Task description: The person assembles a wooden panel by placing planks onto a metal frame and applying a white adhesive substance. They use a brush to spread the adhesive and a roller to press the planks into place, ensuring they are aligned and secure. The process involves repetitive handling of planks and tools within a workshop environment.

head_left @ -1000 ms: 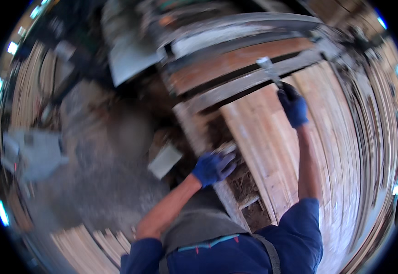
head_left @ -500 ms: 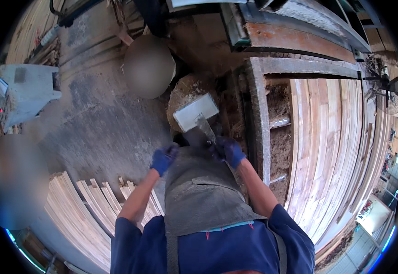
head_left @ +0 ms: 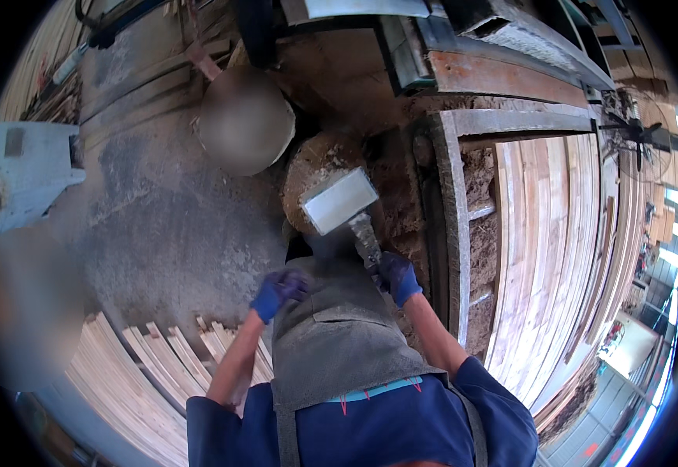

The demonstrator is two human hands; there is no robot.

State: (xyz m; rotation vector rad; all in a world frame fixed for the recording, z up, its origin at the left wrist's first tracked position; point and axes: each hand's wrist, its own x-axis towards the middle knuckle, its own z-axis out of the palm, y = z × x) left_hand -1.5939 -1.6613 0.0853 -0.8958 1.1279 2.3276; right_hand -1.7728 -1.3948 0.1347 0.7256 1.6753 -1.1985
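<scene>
My right hand (head_left: 397, 278), in a blue glove, grips a flat, scraper-like tool (head_left: 365, 237) caked with pale residue. Its far end lies beside the lower right edge of a white rectangular box or tray (head_left: 342, 202); whether they touch I cannot tell. That white thing rests at a slant on a round brown stump-like stand (head_left: 301, 167), strewn with pale bits. In front of my grey apron (head_left: 339, 303) hovers my left hand (head_left: 280, 290), also gloved in blue, with loosely bent fingers and nothing visible in it.
A blurred round pale thing (head_left: 247, 121) stands left of the stump. To the right, a metal frame (head_left: 454, 233) borders a bed of long planks (head_left: 545, 249). Stacked wood strips (head_left: 125, 381) lie at lower left. A fan (head_left: 639, 136) is at far right, a grey machine (head_left: 35, 171) at far left.
My right hand has drawn slightly back toward me, and the tool's end has slid off the white surface to its edge. My left hand has also come a little nearer to my apron.
</scene>
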